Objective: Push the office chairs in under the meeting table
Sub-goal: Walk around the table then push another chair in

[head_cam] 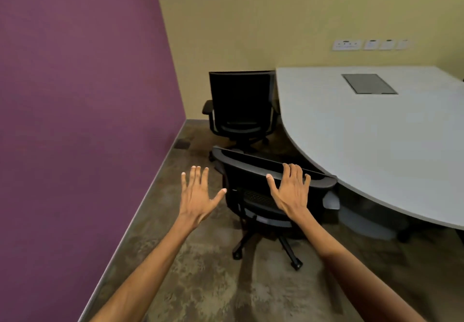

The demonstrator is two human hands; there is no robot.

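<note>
Fingers of the right hand [291,191] drape over the top rail of the near chair [273,196], palm flat against the back of its backrest and the thumb spread wide, a hold that looks meant for shoving rather than gripping. The left hand [198,193] is spread wide and holds nothing, hovering in the air just left of the same backrest, probably on its way to the other end of the rail so the push goes straight. This chair stands at the curved edge of the bench [376,145], its right armrest close under the rim, its seat not yet tucked in, its star base and castors out on the floor [200,284]. A second chair [241,105] sits farther off by the yellow wall [276,20], beside the bench's far corner and also not pushed under. Both chairs are black, with dark mesh backs and padded arms; the bench top is smooth pale grey with a rounded outline and a flush grey hatch [369,84]. Mottled brown carpet should let the castors roll, though with some drag.
</note>
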